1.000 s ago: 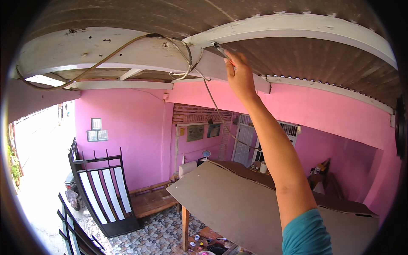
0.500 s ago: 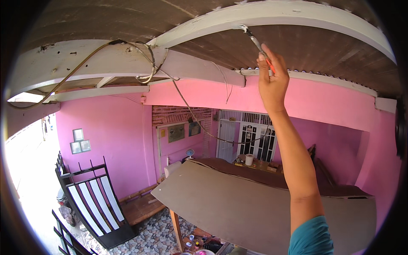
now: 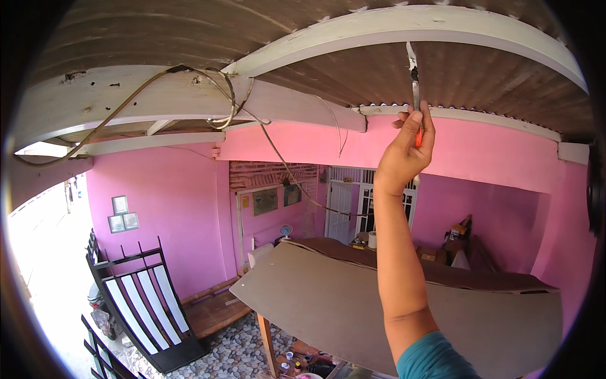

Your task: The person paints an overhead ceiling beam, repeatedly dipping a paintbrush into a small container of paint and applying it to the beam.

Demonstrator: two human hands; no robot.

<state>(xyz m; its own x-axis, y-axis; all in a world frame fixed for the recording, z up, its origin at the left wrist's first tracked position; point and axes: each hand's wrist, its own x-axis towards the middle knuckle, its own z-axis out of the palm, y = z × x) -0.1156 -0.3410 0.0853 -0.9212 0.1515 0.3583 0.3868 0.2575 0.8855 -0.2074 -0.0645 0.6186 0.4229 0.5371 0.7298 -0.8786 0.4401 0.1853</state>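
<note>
My raised right hand (image 3: 407, 151) is closed around a slim paintbrush (image 3: 415, 88). White paint coats its tip, dark bristles show below that, and the orange end of the handle pokes out of my grip. The brush points up, its tip just at or slightly below the lower edge of a white-painted ceiling beam (image 3: 379, 24); I cannot tell whether it touches. My right arm, in a teal sleeve, reaches up from the lower right. My left hand is out of view.
A large grey-brown board (image 3: 328, 284) on wooden legs spreads below me. Loose cables (image 3: 230, 101) hang from a thick crossbeam (image 3: 151, 95) on the left. A black gate panel (image 3: 148, 309) leans near the pink wall (image 3: 158, 208). Small paint pots (image 3: 290, 357) sit low at the front.
The brush has come away from the beam's lower edge, moved right and down, and turned more upright. My right hand has dropped lower, and the arm has shifted left.
</note>
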